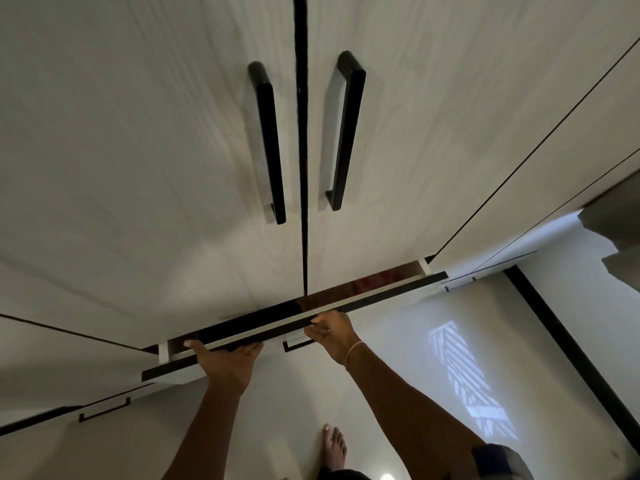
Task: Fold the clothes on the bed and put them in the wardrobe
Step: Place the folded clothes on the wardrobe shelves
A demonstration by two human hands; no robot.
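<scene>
Directly beneath the closed wardrobe doors [138, 150]: one drawer [398, 292], pulled partly out, interior exposed along its full width. Taken as the reference for every position below.

Left grip [225, 362]: bare hand clamped on the drawer's top edge, toward the drawer's left end. Thumb hooked over the edge into the opening, palm and remaining fingers against the front face.

Right grip [332, 336]: bare hand closed on the same top edge, near the drawer's middle, fingertips pinching the rim. Located beside the drawer's small black pull handle [298, 346]. Thin bracelet [354, 351] on that wrist.

Inside the drawer: dark contents, with a reddish patch [374, 282] toward the right end. Too shadowed to confirm as folded clothes.

Above the drawer: left bar handle [272, 143] and right bar handle [346, 133], long and black, one per door, either side of the dark centre gap.

Left of the drawer and lower: neighbouring drawer front with a thin black handle [104, 410].

Below the drawer: pale floor [398, 393], one bare foot [334, 448], and, further right, a striped patch of sunlight [464, 379].
</scene>
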